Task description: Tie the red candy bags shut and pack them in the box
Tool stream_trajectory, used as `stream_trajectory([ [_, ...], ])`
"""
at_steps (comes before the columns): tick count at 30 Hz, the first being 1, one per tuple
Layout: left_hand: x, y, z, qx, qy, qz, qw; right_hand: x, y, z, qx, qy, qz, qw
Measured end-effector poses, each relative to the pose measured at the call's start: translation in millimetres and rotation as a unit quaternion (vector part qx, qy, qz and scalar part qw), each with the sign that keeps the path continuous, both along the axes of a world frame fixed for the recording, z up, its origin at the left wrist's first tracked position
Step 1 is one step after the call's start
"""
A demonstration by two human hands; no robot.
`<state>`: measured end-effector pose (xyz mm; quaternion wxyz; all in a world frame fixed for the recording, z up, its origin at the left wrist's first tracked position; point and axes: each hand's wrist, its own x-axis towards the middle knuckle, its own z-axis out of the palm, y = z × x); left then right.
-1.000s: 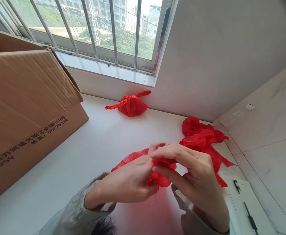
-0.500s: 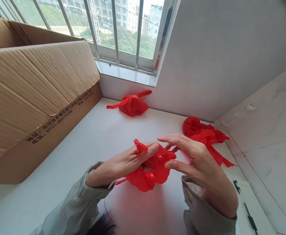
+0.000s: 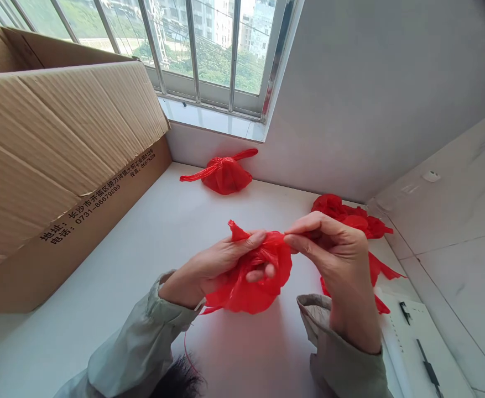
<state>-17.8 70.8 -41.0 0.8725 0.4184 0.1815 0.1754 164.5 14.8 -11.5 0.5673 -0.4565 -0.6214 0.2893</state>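
Note:
A thin red plastic bag (image 3: 253, 293) is bunched up over the white table in front of me. My left hand (image 3: 221, 260) grips it from the left, the thumb pressing on top and a couple of fingertips showing through its opening. On the other side, my right hand (image 3: 333, 249) pinches the bag's upper right edge between thumb and forefinger. One red tip of the bag sticks up above my left thumb. What lies inside the bag, if anything, is hidden.
A filled red bag with knotted handles (image 3: 228, 176) sits against the wall under the barred window. More crumpled red bags (image 3: 329, 205) lie at the back right. A large cardboard box (image 3: 72, 127) stands at left. A notebook (image 3: 408, 345) with a pen (image 3: 428, 367) lies at right.
My right hand has closed from spread fingers to a pinch on the bag's edge. The bag has turned and spread slightly in my left hand.

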Motion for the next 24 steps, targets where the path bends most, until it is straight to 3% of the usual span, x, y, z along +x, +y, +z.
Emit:
stream_trajectory([
  [3,1.0,8.1,-8.8,-0.011,-0.026,0.029,0.999,-7.4,-8.4,2.3,0.070,-0.142,0.056,0.986],
  [7,-1.4,15.7,-13.2,0.059,-0.029,0.049,0.997,-2.8,-13.4,1.0,-0.017,-0.332,0.160,0.930],
  [9,-3.6,19.8,-14.5,0.122,-0.017,0.070,0.990,4.5,-9.0,-1.2,-0.056,-0.335,0.170,0.925],
  [12,-7.0,24.8,-15.1,0.243,0.022,0.096,0.965,12.6,6.5,-6.9,-0.027,-0.226,0.084,0.970],
  [14,-8.5,26.0,-14.1,0.329,0.053,0.110,0.936,12.5,20.0,-13.1,-0.015,-0.158,0.046,0.986],
  [18,-7.0,23.9,-12.8,0.488,0.133,0.197,0.840,2.1,41.3,-28.2,-0.119,-0.110,0.139,0.977],
  [21,-2.6,22.1,-16.1,0.572,0.181,0.266,0.755,-4.8,46.1,-35.5,-0.161,-0.079,0.106,0.978],
  [24,1.2,21.0,-20.3,0.628,0.191,0.269,0.705,-5.2,45.4,-37.7,-0.191,-0.079,0.123,0.971],
])
